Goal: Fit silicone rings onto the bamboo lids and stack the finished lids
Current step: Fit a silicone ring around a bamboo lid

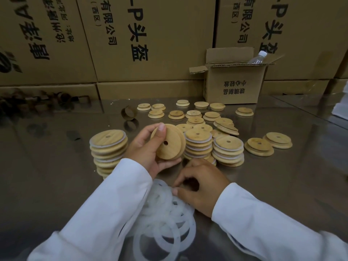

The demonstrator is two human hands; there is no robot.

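Our left hand [148, 150] grips one bamboo lid [168, 143] upright by its rim, above the table [282, 185] and just near of three stacks of ringed lids [197, 146] (bare lids [194, 114] lie scattered farther back). Our right hand [200, 186], fingers curled, pinches the edge of the near pile of white rings [165, 221]

stacked cartons [150, 38], small open box [233, 85], plastic bottle [258, 57]

Packing workshop or warehouse: wall of printed shipping cartons [150, 44], steel worktable [291, 176], bamboo lids [228, 142] in bulk.
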